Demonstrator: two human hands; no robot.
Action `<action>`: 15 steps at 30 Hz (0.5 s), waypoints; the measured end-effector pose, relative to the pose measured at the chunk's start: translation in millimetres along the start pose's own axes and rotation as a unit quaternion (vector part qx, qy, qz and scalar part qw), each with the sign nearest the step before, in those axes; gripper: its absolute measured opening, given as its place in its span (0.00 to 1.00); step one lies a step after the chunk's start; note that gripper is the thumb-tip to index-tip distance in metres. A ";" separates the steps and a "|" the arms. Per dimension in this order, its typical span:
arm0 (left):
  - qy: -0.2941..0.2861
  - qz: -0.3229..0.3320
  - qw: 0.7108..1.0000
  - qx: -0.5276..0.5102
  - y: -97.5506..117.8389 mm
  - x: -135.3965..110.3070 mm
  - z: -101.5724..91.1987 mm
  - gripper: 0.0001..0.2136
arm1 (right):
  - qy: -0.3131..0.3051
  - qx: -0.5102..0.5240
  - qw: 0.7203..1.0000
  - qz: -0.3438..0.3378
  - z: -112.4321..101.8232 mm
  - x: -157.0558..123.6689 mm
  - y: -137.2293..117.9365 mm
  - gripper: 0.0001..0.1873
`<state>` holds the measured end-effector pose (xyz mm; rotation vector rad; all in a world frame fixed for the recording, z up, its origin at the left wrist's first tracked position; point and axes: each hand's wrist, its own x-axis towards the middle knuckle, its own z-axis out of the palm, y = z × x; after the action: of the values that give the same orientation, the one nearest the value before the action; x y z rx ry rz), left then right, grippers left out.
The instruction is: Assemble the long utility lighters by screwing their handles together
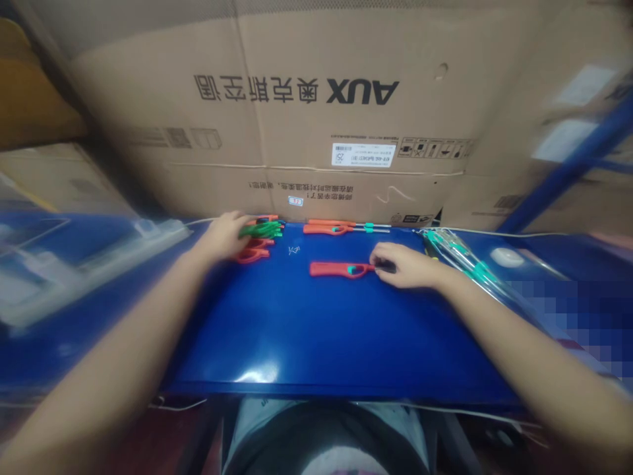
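My right hand is closed at the front end of a red gas lighter with a teal trigger, which lies flat on the blue table. A dark piece shows between the fingers there. My left hand is over a pile at the left back, its fingers curled beside some green plastic pieces. Whether it grips them is blurred. Red handles lie just in front of and beneath those pieces. Behind the single lighter, finished-looking lighters with metal rods and teal parts lie side by side.
A big cardboard box wall stands upright along the back of the blue table. Metal rods with teal parts lie to the right, near a white round object. At the left is a whitish power strip. A blue post slants at right.
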<state>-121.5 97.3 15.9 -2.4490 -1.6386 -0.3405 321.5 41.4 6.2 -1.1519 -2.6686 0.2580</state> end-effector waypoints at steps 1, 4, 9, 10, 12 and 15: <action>0.014 0.003 1.000 0.001 1.4 0.6 1.0 0.25 | 0.002 -0.003 1.000 -0.003 0.7 0.6 -4.4 0.08; 0.050 0.019 0.999 -0.011 15.5 1.9 1.3 0.24 | 0.011 -0.014 1.000 -0.016 7.7 4.7 -20.6 0.16; 0.052 0.172 0.971 -0.156 81.1 -8.6 -1.2 0.15 | 0.027 -0.037 0.998 -0.035 26.7 15.3 -41.6 0.19; 0.031 0.190 0.966 -0.175 97.2 -13.0 -1.5 0.15 | 0.034 -0.039 0.998 -0.038 29.3 16.6 -43.5 0.18; -0.020 0.214 0.957 -0.194 126.3 -22.4 -1.1 0.17 | 0.043 -0.031 0.998 -0.039 32.1 17.6 -45.9 0.16; -0.050 0.216 0.955 -0.199 154.1 -32.9 2.4 0.17 | 0.051 0.001 0.999 -0.015 31.7 15.4 -49.5 0.16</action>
<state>9.2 10.4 1.5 -3.0779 -1.0927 -0.5254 268.3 17.0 -9.9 -1.0945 -2.5944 0.1911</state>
